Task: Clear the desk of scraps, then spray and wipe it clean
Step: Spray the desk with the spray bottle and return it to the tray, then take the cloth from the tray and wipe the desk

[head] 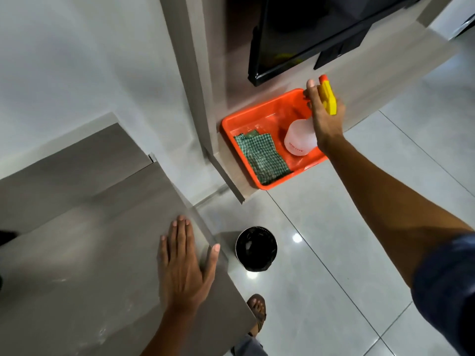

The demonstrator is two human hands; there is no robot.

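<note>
Right hand [325,116] gripping spray bottle [300,140] over orange tray [231,124]; green cloth [262,158] inside; left hand [183,263] flat at desk [77,253] corner.

black TV [303,34] on wall | sandalled foot [257,310] on floor tiles [359,227]

The only lettering in view is a short line of small red print on the side of the translucent white spray bottle [299,140], low on its body near the base. The bottle stands in the orange tray [259,116], toward the tray's right edge. The print is too small and blurred to read letter by letter, so no brand or word can be given. The green checked cloth [263,158] in the same tray has a small tag at its far corner, with nothing legible on it.
</note>
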